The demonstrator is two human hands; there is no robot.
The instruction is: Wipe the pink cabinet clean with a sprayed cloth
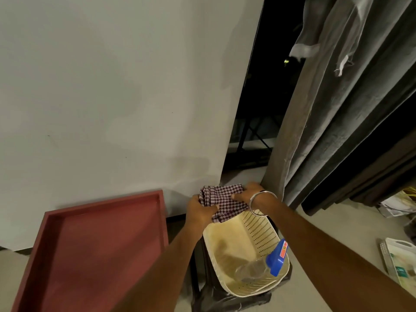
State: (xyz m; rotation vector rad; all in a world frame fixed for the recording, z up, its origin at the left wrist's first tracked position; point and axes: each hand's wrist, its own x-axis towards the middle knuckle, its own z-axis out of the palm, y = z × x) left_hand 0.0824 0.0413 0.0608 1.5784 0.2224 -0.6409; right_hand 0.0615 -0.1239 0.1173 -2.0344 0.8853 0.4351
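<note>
A checked dark-and-white cloth (221, 200), folded, is held above the far end of a cream perforated basket (258, 230). My left hand (201, 210) grips its left side and my right hand (249, 193) pinches its right side. A bangle circles my right wrist. In the near end of the basket lies a clear spray bottle (252, 270) with a blue trigger head (278, 258). The pink cabinet's top (94, 251), with a raised rim, fills the lower left.
The basket rests on a dark stand wrapped in black plastic (231, 299). A white wall is behind. Grey curtains (351, 109) hang at right beside a dark window opening. Papers and a white tray (398, 260) lie on the floor at far right.
</note>
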